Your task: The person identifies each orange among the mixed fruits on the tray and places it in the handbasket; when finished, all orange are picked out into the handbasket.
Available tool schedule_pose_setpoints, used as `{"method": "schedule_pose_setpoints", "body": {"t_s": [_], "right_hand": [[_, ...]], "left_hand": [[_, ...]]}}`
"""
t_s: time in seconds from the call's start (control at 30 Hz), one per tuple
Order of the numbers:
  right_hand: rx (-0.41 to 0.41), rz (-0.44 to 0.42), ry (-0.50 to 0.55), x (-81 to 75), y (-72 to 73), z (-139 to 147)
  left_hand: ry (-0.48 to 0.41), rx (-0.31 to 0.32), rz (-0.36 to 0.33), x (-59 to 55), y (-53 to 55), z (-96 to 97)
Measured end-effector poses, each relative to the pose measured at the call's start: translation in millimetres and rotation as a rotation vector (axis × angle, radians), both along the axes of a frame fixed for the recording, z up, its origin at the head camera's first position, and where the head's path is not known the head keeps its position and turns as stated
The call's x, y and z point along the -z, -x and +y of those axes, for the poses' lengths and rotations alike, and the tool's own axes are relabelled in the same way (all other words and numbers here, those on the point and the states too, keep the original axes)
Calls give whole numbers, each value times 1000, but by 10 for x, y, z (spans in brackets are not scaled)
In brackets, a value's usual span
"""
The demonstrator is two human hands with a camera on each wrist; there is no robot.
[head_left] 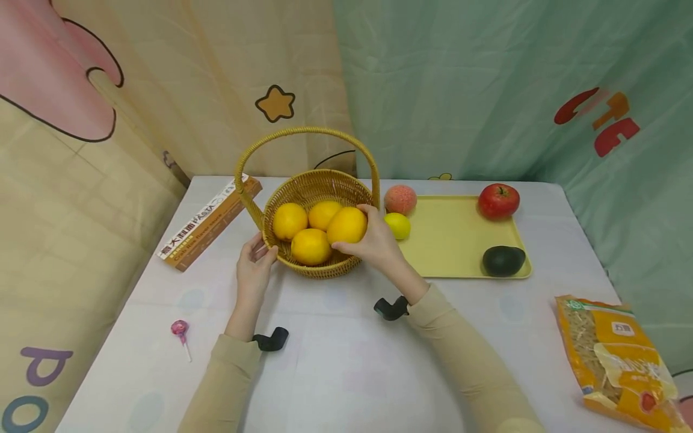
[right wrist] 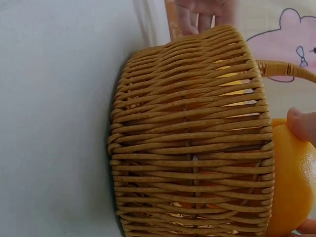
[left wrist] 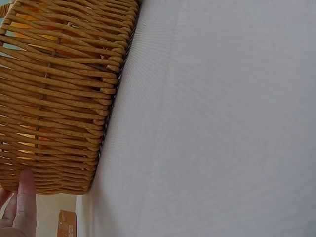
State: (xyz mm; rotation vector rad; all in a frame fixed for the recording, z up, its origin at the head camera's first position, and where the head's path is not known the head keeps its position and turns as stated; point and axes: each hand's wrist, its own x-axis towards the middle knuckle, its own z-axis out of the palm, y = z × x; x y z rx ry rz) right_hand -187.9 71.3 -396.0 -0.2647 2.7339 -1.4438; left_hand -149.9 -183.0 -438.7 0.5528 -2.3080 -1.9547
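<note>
A woven wicker basket (head_left: pixel 325 270) with a tall arched handle stands on the table, with several orange-yellow fruits (head_left: pixel 311 246) inside. My right hand (head_left: pixel 376 240) grips another orange-yellow fruit (head_left: pixel 347 225) between thumb and fingers at the basket's right side. In the right wrist view this fruit (right wrist: pixel 291 182) shows above the rim, partly hidden by the wicker. On the left, my left hand (head_left: pixel 254 264) touches the outside of the basket near its rim. Its thumb (left wrist: pixel 26 197) lies against the woven wall in the left wrist view.
Right of the basket, a yellow tray (head_left: pixel 444 240) bears a red tomato (head_left: pixel 498 201), a dark avocado (head_left: pixel 503 261), a yellow-green fruit (head_left: pixel 398 226) and a pink ball-shaped fruit (head_left: pixel 400 199). A pasta box (head_left: pixel 211 225) and lollipop (head_left: pixel 180 328) lie left; a pasta bag (head_left: pixel 619 361) lies right.
</note>
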Motion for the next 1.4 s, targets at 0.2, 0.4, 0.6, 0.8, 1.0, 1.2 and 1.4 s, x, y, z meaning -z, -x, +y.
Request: {"method": "schedule_pose_setpoints", "body": {"t_s": [0.2, 0.4, 0.6, 0.8, 1.0, 1.2, 1.4], "right_hand": [[-62, 55, -120, 34, 23, -11], [-143, 69, -243, 46, 63, 0], [-176, 56, -329, 24, 132, -18], [-181, 41, -401, 23, 169, -55], [-200, 42, -400, 27, 172, -69], [-202, 63, -334, 66, 163, -49], [-179, 58, -153, 86, 125, 23]], "left_hand": [[4, 4, -10, -10, -12, 5], [4, 8, -9, -17, -23, 4], [-1, 4, -15, -31, -22, 0], [-10, 0, -23, -26, -17, -11], [-8, -11, -17, -10, -10, -26], [-6, -7, -35, -12, -3, -38], [-7, 13, -42, -43, 14, -68]]}}
